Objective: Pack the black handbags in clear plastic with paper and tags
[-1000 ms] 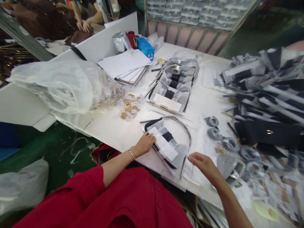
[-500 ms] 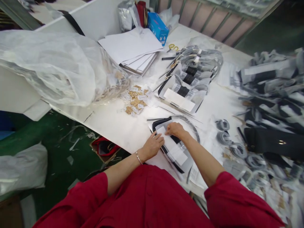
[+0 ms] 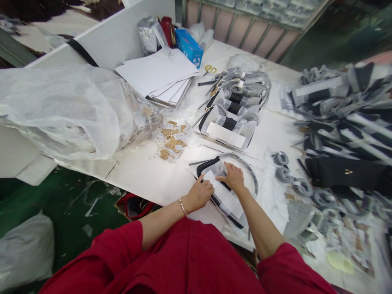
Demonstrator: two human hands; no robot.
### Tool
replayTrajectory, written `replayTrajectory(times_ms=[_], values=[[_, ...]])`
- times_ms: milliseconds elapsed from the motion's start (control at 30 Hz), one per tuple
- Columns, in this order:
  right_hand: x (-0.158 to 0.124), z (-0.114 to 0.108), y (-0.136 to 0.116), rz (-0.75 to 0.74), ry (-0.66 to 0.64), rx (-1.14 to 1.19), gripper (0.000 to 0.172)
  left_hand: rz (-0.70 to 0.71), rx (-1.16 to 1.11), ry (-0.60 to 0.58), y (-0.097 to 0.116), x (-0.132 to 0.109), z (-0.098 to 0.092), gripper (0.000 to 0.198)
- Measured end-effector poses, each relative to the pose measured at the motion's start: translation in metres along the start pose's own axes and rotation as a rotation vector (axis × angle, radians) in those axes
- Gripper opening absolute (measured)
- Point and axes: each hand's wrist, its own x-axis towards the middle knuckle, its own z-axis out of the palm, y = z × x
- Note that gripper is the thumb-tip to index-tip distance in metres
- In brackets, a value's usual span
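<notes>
In front of me a black handbag (image 3: 208, 163) lies on the white table, its curved handle (image 3: 251, 174) wrapped in grey-white film. A white paper strip (image 3: 231, 201) lies along the bag's near side. My left hand (image 3: 198, 194) rests with fingers stretched out on the strip's left end and the bag's edge. Over the bag's middle, my right hand (image 3: 234, 176) is spread, thumb pointing left toward the strip and fingers on the wrapping. Neither hand grips anything that I can see. Part of the bag is hidden under the hands.
Wrapped bags (image 3: 229, 130) stand in a row beyond. Tan tags (image 3: 173, 141) lie to their left, near a large plastic bag (image 3: 92, 110). White sheets (image 3: 156, 73), a blue box (image 3: 188, 47) and yellow-handled scissors (image 3: 210, 69) sit farther back. Wrapped rolls (image 3: 301, 187) and a black bag (image 3: 346, 173) lie right.
My right hand has opened from a closed shape and shifted slightly right on the bag. My left hand stays at the strip's left end. The camera view has shifted.
</notes>
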Motion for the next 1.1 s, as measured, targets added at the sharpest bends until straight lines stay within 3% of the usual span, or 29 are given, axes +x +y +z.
replayTrajectory(times_ms=[167, 300, 433, 500, 633, 800, 1100], values=[[-0.021, 0.001, -0.013, 0.069, 0.161, 0.023, 0.078, 0.076, 0.024, -0.059, -0.013, 0.011, -0.008, 0.010], [-0.069, 0.002, -0.014, 0.149, 0.268, 0.084, 0.069, 0.137, 0.032, -0.127, -0.025, 0.029, -0.015, 0.015], [-0.122, 0.034, -0.015, 0.241, 0.388, 0.035, 0.066, 0.201, 0.049, -0.072, -0.037, 0.052, -0.020, 0.016], [-0.137, 0.053, -0.014, 0.275, 0.435, 0.014, 0.065, 0.231, 0.077, -0.015, -0.044, 0.060, -0.015, 0.025], [-0.143, 0.075, -0.015, 0.333, 0.473, 0.034, 0.058, 0.222, 0.130, -0.020, -0.061, 0.066, 0.005, 0.055], [-0.138, 0.087, -0.015, 0.376, 0.488, 0.117, 0.056, 0.184, 0.147, -0.089, -0.074, 0.066, 0.023, 0.060], [-0.132, 0.088, -0.010, 0.393, 0.494, 0.141, 0.052, 0.172, 0.132, -0.066, -0.073, 0.066, 0.024, 0.063]])
